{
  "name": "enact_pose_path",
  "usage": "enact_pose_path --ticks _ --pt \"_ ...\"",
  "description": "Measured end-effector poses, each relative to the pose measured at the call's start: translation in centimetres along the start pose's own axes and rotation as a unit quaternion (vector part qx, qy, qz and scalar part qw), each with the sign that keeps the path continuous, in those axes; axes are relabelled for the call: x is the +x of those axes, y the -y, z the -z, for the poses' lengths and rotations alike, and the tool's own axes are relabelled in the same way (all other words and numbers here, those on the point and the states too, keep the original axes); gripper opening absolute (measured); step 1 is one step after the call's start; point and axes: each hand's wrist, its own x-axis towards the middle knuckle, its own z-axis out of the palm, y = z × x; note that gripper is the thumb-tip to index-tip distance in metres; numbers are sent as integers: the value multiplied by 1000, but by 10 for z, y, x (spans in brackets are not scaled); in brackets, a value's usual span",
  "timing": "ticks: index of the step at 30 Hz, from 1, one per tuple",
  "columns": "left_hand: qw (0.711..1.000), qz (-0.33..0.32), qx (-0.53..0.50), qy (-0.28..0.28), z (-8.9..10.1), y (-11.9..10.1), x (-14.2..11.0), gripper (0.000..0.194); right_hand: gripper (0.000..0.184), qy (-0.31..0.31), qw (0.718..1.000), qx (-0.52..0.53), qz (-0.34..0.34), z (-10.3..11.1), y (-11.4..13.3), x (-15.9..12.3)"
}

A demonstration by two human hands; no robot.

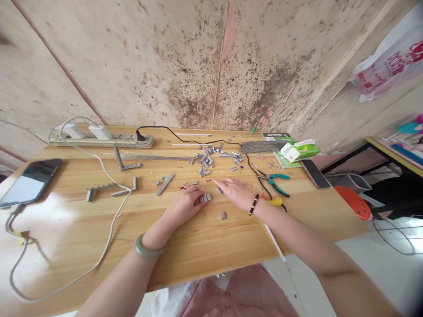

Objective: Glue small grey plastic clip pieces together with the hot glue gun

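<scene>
My left hand [185, 203] rests on the wooden table [205, 246], fingers curled, its tips touching a short row of small grey blocks [205, 197]. My right hand [233, 191] lies just right of them, palm down with fingers stretched toward the left. One loose grey block [223, 215] sits in front of both hands. A scatter of several more grey pieces [206, 160] lies beyond the hands. I cannot make out whether the left fingers hold anything.
Green-handled pliers [276, 181] and a yellow-handled tool [275, 202] lie right of my right hand. Longer grey strips [110, 189], a power strip [102, 138], a phone [31, 181] with cable at left, a second phone [314, 173], a tissue pack [299, 150].
</scene>
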Motion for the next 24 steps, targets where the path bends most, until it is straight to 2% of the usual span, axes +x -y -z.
enact_pose_path --ticks 4,13,24 --pt "1000 14 7 -6 -1 -1 1 20 51 1 1000 6 -3 1 7 3" --pt "1000 28 7 2 0 -4 2 15 66 -10 994 113 8 -11 14 14" --pt "1000 28 7 3 -2 0 1 18 67 -23 990 138 17 -16 14 16"
